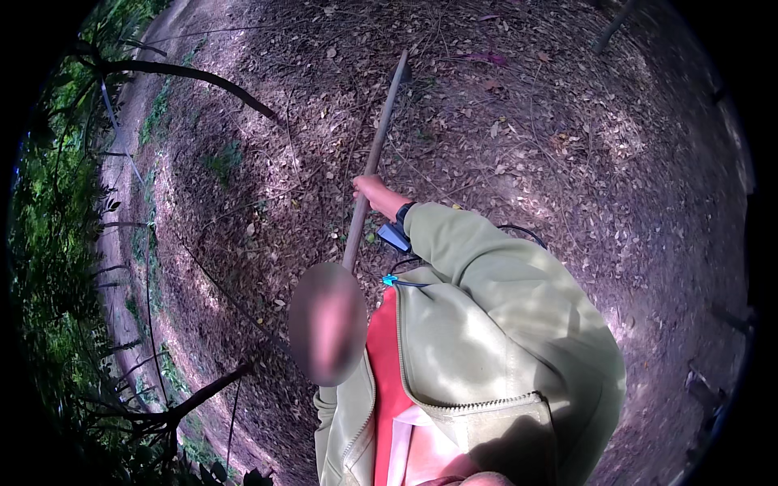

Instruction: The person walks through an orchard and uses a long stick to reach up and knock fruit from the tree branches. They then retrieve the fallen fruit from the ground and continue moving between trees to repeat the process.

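Note:
My right hand (pixel 377 191) is wrapped around a long wooden handle (pixel 382 130), with a dark watch (pixel 403 212) on its wrist. The handle slants up from beside my chest to the ground ahead. At its far end sits a small dark shape (pixel 401 74), possibly a tool head such as a hoe blade. A blurred oval covers the handle's near end and my left hand (pixel 328 334), so its grip is hidden. Just below my right wrist shows a small blue-grey device (pixel 394 237). A black cord with a teal clip (pixel 389 280) lies against my jacket (pixel 486 291).
Dry leaves and twigs cover the ground (pixel 486 152). Slender tree trunks (pixel 200 76) (pixel 206 395) rise on the left, with green foliage (pixel 48 243) beyond. Another thin trunk (pixel 612 27) stands at the upper right. Something magenta (pixel 489 58) lies ahead among the leaves.

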`<state>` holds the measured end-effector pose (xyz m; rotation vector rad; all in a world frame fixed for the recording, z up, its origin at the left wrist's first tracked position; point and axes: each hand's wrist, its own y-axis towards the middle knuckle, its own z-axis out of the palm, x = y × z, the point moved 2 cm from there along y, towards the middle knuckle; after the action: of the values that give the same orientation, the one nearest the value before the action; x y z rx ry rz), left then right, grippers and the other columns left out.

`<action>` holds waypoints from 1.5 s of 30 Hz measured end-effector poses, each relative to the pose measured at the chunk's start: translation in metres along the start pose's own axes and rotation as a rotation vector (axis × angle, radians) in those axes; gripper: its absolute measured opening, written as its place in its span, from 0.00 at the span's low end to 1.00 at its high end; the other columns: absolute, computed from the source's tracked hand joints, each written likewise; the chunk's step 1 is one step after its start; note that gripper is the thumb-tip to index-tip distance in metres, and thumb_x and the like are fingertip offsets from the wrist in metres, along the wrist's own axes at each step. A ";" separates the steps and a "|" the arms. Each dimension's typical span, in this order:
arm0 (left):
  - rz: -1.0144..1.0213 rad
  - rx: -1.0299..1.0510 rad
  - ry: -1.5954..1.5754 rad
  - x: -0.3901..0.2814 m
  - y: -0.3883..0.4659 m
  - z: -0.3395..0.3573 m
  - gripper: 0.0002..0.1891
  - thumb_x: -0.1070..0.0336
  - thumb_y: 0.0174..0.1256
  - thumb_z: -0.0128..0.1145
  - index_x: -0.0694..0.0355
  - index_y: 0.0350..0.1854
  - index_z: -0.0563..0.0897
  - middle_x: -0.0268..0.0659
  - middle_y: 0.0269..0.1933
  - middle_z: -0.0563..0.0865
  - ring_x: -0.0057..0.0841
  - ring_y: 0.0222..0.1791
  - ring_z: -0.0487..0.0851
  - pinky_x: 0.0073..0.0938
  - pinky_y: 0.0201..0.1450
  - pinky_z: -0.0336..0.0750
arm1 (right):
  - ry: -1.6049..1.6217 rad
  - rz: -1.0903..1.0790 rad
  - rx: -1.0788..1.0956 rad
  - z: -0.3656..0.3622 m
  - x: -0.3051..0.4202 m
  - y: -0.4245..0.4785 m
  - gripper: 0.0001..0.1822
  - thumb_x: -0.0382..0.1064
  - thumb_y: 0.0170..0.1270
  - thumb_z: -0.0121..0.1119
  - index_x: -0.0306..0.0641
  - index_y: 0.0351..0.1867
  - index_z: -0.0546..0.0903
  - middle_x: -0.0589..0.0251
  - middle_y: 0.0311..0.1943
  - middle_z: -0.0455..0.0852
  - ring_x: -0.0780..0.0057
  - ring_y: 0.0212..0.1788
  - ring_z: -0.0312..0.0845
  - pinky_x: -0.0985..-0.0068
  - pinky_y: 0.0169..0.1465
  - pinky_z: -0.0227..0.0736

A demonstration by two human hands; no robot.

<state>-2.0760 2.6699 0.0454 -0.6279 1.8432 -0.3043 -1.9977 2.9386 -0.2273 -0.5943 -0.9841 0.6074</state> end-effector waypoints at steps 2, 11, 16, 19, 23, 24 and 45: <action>0.046 0.024 -0.026 0.026 0.029 -0.001 0.13 0.55 0.71 0.55 0.60 0.35 0.81 0.20 0.18 0.70 0.10 0.15 0.64 0.15 0.16 0.56 | -0.028 0.023 0.023 0.011 0.029 -0.039 0.10 0.37 0.56 0.59 0.35 0.35 0.73 0.61 0.28 0.78 0.67 0.31 0.81 0.62 0.31 0.76; -0.004 0.226 0.233 0.008 0.125 0.048 0.16 0.53 0.71 0.53 0.61 0.33 0.81 0.29 0.19 0.78 0.16 0.16 0.73 0.22 0.18 0.66 | -0.142 0.102 0.247 -0.047 0.036 -0.047 0.15 0.48 0.58 0.55 0.42 0.40 0.70 0.62 0.28 0.72 0.69 0.27 0.72 0.70 0.27 0.67; 0.331 0.091 0.369 0.100 0.120 0.020 0.14 0.56 0.70 0.54 0.63 0.39 0.83 0.29 0.22 0.80 0.17 0.20 0.75 0.22 0.23 0.68 | -0.178 0.161 0.306 -0.051 0.033 -0.080 0.17 0.54 0.57 0.51 0.42 0.35 0.71 0.60 0.19 0.70 0.70 0.18 0.60 0.68 0.22 0.55; 0.092 0.198 0.410 -0.007 0.055 0.020 0.12 0.60 0.67 0.59 0.65 0.44 0.83 0.39 0.32 0.85 0.27 0.30 0.81 0.28 0.34 0.74 | -0.120 0.085 0.228 -0.065 0.006 -0.045 0.17 0.54 0.57 0.50 0.42 0.31 0.71 0.58 0.17 0.68 0.68 0.18 0.61 0.67 0.22 0.53; 0.295 0.126 0.571 -0.009 0.017 -0.003 0.12 0.67 0.64 0.59 0.70 0.45 0.82 0.49 0.33 0.86 0.31 0.29 0.83 0.31 0.37 0.76 | -0.089 0.303 0.104 -0.063 -0.011 -0.030 0.22 0.42 0.58 0.57 0.36 0.51 0.68 0.48 0.42 0.72 0.51 0.34 0.75 0.55 0.36 0.76; 0.205 0.110 0.642 -0.023 0.008 0.000 0.12 0.68 0.64 0.59 0.70 0.45 0.82 0.49 0.32 0.86 0.30 0.28 0.82 0.30 0.35 0.75 | -0.065 0.337 0.048 -0.060 -0.016 -0.027 0.22 0.40 0.57 0.58 0.36 0.51 0.69 0.49 0.43 0.72 0.51 0.34 0.75 0.53 0.36 0.76; 0.151 0.060 0.389 0.007 0.123 0.048 0.16 0.59 0.68 0.56 0.68 0.48 0.81 0.45 0.34 0.86 0.32 0.34 0.83 0.33 0.39 0.76 | 0.283 0.032 0.099 -0.037 0.051 -0.010 0.16 0.43 0.59 0.59 0.36 0.40 0.70 0.60 0.29 0.74 0.66 0.29 0.78 0.62 0.34 0.75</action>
<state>-2.0671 2.7720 -0.0384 -0.4033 2.2313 -0.4002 -1.9420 2.9608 -0.2068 -0.5900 -0.6761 0.5785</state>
